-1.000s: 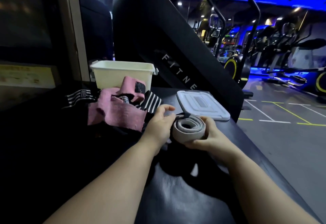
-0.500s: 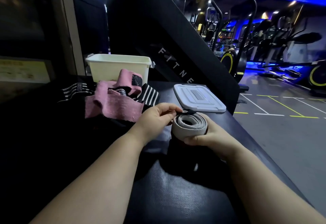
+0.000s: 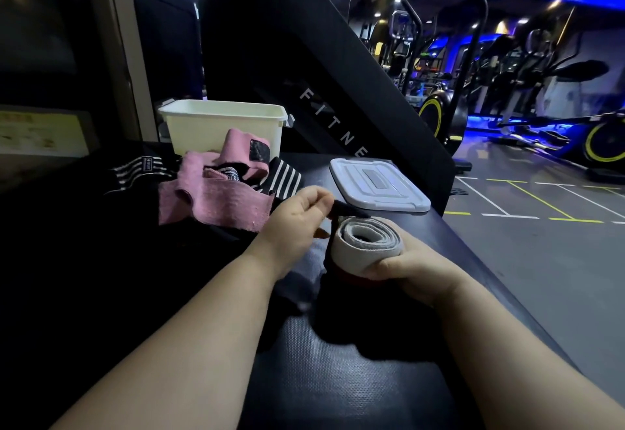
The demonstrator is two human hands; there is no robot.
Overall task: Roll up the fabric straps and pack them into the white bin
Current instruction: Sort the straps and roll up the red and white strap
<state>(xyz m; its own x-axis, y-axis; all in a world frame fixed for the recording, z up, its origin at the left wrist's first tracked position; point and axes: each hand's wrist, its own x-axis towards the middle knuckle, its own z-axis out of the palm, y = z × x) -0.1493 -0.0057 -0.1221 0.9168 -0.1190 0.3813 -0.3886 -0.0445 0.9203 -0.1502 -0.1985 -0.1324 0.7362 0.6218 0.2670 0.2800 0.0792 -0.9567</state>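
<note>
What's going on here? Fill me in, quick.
A person is rolling up a grey strap over a black table. The right hand grips the roll, and the left hand pinches the strap's black end at the top of the roll. A loose heap of pink straps and black-and-white striped straps lies in front of the white bin, whose lid lies off to the side on the table. The bin's inside is not visible.

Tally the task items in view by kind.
Rolled grey strap: 1
Loose strap pile: 1, straps in it can't be counted
White bin: 1
White lid: 1
Total: 4
</note>
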